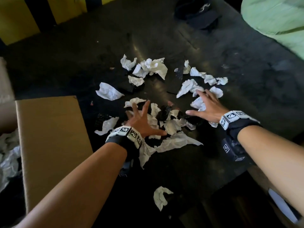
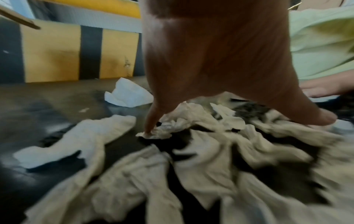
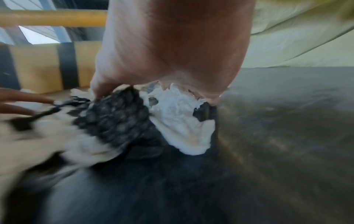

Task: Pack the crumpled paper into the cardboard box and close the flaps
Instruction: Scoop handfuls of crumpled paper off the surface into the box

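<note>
Dark surface (image 1: 230,66) carried everything. Cardboard box (image 1: 49,137) sat at its left edge, flap laid out flat, some paper visible inside at far left. Crumpled paper (image 1: 171,127) lay scattered across the middle of the surface, white pieces mixed with black ones, one stray scrap (image 1: 160,197) nearer the person. Left hand (image 1: 141,120) was splayed, fingers pressing down on the central heap. Right hand (image 1: 209,107) was also spread flat over pieces at the heap's right side; neither grasped anything.

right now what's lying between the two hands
In the head view, a heap of crumpled paper, white and black pieces mixed, lies on the dark surface between the left hand and the right hand.
</note>
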Tool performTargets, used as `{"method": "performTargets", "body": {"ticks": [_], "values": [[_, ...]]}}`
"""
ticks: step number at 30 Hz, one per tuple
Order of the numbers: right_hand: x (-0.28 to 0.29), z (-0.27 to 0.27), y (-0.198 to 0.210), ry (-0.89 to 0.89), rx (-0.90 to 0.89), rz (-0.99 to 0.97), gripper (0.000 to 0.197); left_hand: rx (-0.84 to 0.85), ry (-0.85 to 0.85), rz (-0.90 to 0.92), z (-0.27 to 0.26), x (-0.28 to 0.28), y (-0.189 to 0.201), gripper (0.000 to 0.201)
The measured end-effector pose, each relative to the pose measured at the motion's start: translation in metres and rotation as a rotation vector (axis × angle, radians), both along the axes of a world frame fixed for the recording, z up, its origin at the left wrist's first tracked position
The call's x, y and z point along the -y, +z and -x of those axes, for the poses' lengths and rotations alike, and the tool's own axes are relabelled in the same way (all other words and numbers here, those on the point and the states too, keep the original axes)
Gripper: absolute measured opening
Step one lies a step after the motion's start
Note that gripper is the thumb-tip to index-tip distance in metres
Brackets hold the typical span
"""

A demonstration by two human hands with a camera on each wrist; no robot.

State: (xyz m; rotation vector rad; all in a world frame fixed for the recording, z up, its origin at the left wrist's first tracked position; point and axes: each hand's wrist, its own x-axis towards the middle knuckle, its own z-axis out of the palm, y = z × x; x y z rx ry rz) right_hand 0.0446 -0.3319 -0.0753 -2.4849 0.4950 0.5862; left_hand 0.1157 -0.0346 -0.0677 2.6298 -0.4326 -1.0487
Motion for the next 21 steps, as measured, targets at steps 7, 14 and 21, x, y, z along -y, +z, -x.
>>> {"method": "performTargets", "body": {"ticks": [7, 14, 21], "values": [[-0.035, 0.028, 0.01, 0.266, -0.033, -0.003, 0.148, 0.079, -0.207, 0.008, 0.024, 0.016, 0.007, 0.155], [-0.063, 0.041, -0.012, 0.238, 0.066, 0.032, 0.153, 0.163, -0.334, -0.002, 0.032, 0.034, -0.013, 0.148], [-0.06, 0.048, -0.03, 0.157, 0.261, -0.087, 0.142, 0.262, -0.407, 0.094, 0.03, 0.035, -0.019, 0.101]]}}
